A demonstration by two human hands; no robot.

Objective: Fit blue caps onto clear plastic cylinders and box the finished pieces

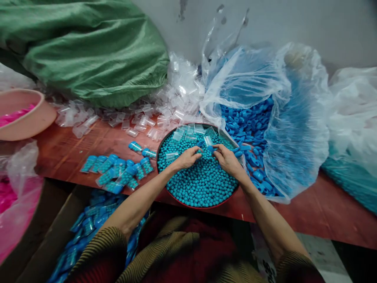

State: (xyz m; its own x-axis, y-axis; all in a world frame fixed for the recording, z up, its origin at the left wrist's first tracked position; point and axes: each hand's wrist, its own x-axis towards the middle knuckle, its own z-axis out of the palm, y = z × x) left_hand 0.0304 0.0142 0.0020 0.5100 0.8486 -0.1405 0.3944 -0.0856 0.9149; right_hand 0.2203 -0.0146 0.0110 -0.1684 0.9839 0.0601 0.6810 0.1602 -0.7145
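Two forearms (147, 198) angled inward, left hand (188, 158) and right hand (227, 160) pinching blue caps (211, 149), over turquoise beads (202, 184)

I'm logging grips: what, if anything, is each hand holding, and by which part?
The right hand pinches a blue piece by its right side. The left hand has another blue piece at its fingertips; whether it's gripped can't be told.

1. A workshop, by its look: a red bench (55, 153) runs along a stained grey wall (265, 23).
2. Clear tubes (184, 90) heap beside a green sack (97, 51); blue plastic pieces (247, 122) spill from a plastic bag (297, 137).
3. Blue-capped tubes of beads (119, 168) lie grouped on the bench, more piled below.
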